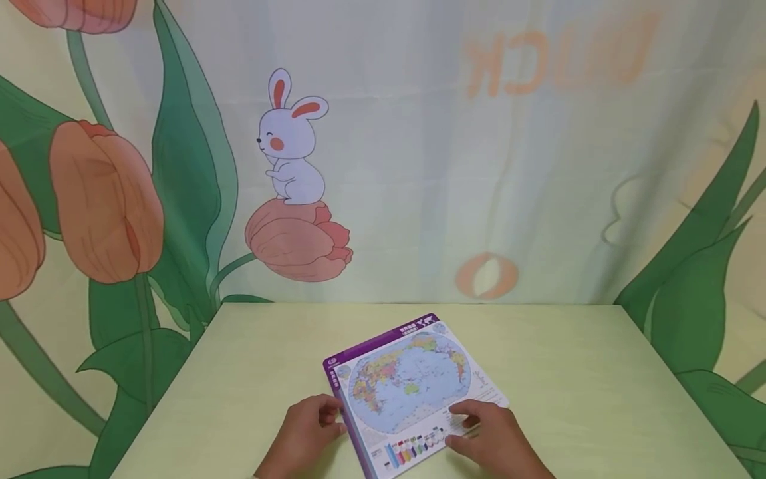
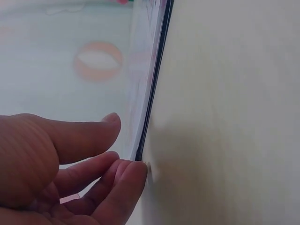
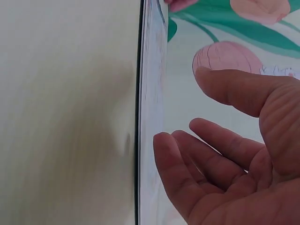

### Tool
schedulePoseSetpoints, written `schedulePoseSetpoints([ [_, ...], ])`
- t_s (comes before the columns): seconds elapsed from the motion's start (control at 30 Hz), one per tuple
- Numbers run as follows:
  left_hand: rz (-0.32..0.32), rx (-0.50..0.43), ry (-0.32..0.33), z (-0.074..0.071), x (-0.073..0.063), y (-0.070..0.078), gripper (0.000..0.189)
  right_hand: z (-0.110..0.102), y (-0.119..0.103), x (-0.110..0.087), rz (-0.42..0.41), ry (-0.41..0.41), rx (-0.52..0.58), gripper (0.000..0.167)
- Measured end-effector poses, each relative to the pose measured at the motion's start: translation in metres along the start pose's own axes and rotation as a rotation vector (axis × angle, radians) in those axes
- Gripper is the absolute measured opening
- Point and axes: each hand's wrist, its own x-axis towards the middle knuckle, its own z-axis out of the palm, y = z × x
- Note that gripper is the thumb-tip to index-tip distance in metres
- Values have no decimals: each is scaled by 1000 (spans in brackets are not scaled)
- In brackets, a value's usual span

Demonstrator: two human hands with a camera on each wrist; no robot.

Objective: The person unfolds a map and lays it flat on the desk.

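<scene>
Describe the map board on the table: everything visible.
The map board is a thin, flat, stiff-looking sheet printed with a world map in an oval, with a purple border along two edges and a row of coloured legend marks near the front. It lies flat on the pale green table, turned at an angle. The left hand touches its left edge with its fingertips; the right hand rests on its near right part.

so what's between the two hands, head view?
The world-map board lies between them: left hand at its left edge, right hand on its lower right corner, on the table.
</scene>
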Motion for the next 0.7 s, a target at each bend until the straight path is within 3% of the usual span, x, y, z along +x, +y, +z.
schedulePoseSetpoints([
  [0.3, -13, 15, 47, -14, 29, -6, 35, 26, -15, -3, -50, -204, 105, 46],
  [0.5, -35, 36, 40, -20, 51, -13, 35, 42, -21, -3, -117, -217, 56, 43],
  [0.6, -58, 44, 34, -22, 59, -15, 34, 56, -11, 3, -154, -215, 54, 43],
  [0.7, -73, 55, 35, -23, 65, -17, 33, 79, 18, 17, -188, -221, 73, 44],
])
